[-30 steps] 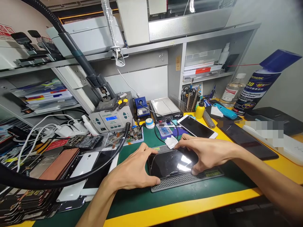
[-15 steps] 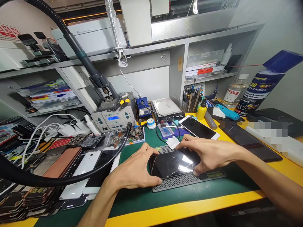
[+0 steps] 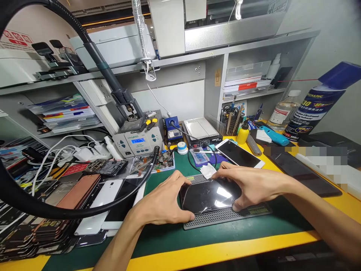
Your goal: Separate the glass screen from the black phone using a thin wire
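Note:
A black smartphone with a cracked, glossy screen lies face up on a grey perforated mat. My left hand grips its left end, thumb at the near edge and fingers at the far edge. Around the right end, my right hand holds on in the same way, thumb near and fingers far. A crumpled white wipe sits by the right fingertips at the phone's far side; whether the fingers pinch it I cannot tell.
A black hose loops across the left side, over stacked phone parts. Behind stand a rework station and a square heating plate. A white phone, a yellow bottle and a spray can are at right.
The whole view has shifted slightly, so everything appears a little further right. Both hands keep the same hold on the phone.

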The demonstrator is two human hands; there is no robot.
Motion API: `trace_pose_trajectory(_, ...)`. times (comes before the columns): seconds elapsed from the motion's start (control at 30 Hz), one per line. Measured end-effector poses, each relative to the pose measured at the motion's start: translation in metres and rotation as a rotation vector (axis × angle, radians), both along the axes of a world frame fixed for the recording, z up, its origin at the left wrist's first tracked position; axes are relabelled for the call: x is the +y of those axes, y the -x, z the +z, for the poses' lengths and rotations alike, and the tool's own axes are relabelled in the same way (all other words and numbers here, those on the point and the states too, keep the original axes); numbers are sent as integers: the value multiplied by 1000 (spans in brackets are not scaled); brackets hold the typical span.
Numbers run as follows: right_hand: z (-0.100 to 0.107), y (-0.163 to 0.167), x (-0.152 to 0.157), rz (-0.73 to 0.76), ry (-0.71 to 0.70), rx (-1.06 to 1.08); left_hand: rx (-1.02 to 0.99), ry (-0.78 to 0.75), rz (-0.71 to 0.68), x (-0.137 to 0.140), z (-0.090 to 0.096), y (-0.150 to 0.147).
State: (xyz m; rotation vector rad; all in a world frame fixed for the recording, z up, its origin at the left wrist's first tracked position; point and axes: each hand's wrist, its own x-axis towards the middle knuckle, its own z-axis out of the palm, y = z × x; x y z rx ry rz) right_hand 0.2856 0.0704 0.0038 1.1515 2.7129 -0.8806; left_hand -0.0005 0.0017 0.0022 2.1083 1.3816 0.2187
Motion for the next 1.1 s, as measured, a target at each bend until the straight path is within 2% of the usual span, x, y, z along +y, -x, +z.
trace_pose_trajectory(0.5,7,1,-9,0,16,11,14,-103,-5,-6,-3,-3)
trace_pose_trajectory(0.8,13,-1,-17,-49,-67,102,-49,-186,24,-13,5,3)
trace_pose_trajectory(0.93,18,-2,-16,-42,-21,149,-243,-161,102,-13,9,12)
trace_pose_trajectory(1.03,16,-5,-11,-28,45,267,-659,-38,142,-10,8,20)
trace_pose_trajectory(1.1,13,-6,-6,17,182,436,-944,35,105,-6,6,24)
